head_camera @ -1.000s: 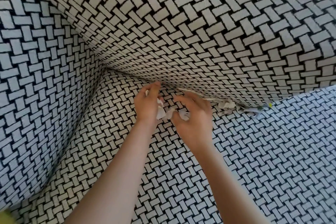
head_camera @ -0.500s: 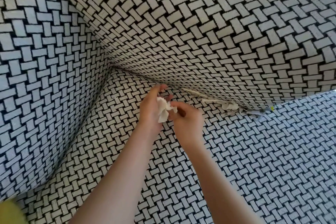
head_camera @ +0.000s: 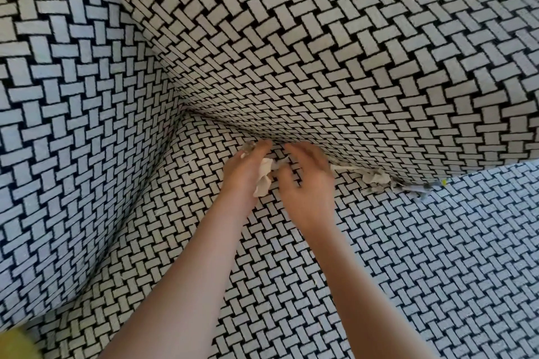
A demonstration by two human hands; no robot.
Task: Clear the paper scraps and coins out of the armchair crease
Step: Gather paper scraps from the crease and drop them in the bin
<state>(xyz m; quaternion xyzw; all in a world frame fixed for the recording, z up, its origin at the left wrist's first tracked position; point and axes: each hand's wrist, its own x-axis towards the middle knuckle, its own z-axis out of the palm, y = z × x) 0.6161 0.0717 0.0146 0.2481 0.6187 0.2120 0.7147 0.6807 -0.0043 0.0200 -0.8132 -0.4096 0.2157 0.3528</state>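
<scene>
Left hand (head_camera: 245,172): clutching a wad of scraps (head_camera: 264,181)
Right hand (head_camera: 306,181): fingers loosely spread, empty
Remaining scraps (head_camera: 376,176): in crease (head_camera: 344,165), rightward, nearer right hand
Coins: none visible

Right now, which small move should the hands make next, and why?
Probably the right hand should move right along the crease and pinch the scrap pile still lying there. The left hand already holds gathered paper scraps, while the right looks open and free. No coins are visible.
</scene>
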